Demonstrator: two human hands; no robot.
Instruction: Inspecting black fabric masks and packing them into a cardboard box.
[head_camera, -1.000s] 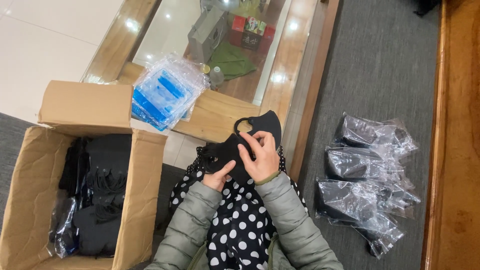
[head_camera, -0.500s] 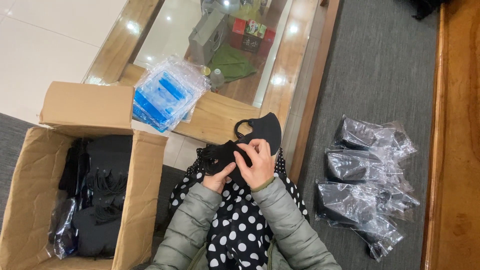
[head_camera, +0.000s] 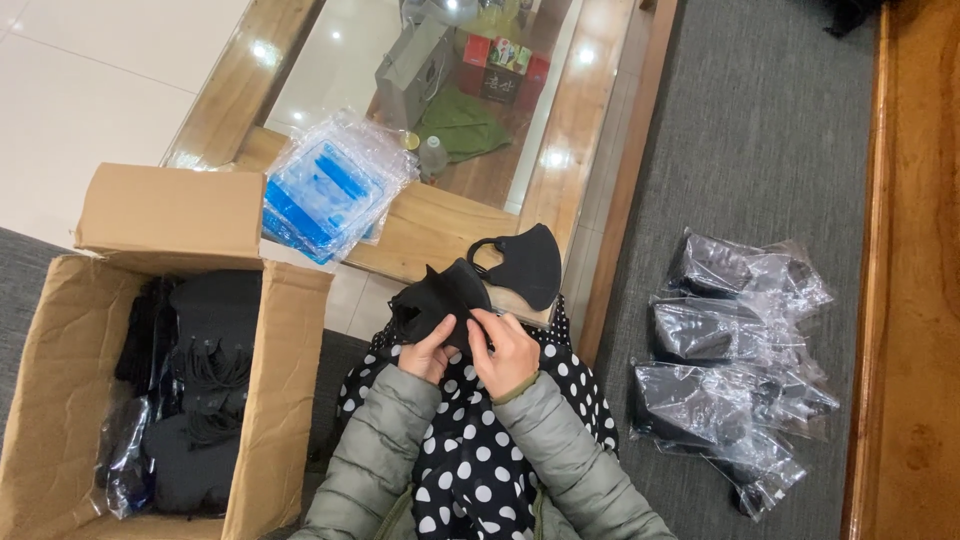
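two hands on small stack of black fabric face masks (head_camera: 440, 300) over lap. left hand (head_camera: 428, 352) grips stack from below, right hand (head_camera: 508, 352) fingers (head_camera: 482, 322) pinched on top edge. one loose black mask with ear loop (head_camera: 520, 265) sits just beyond, on wooden surface (head_camera: 430, 225) edge. open cardboard box (head_camera: 60, 400) of black masks to left, clear bagged packs (head_camera: 730, 370) on grey carpet to right. risk imo: stack fans out and slips, loose one gets nudged off edge.

A home living room used for piecework: a glossy wooden, glass-topped coffee surface (head_camera: 440, 225) stands on pale floor tiles (head_camera: 90, 80) beside grey carpet (head_camera: 760, 130), with an open brown cardboard box (head_camera: 60, 400) of black fabric face masks (head_camera: 200, 400) and clear plastic-bagged bundles (head_camera: 730, 370) on the floor.
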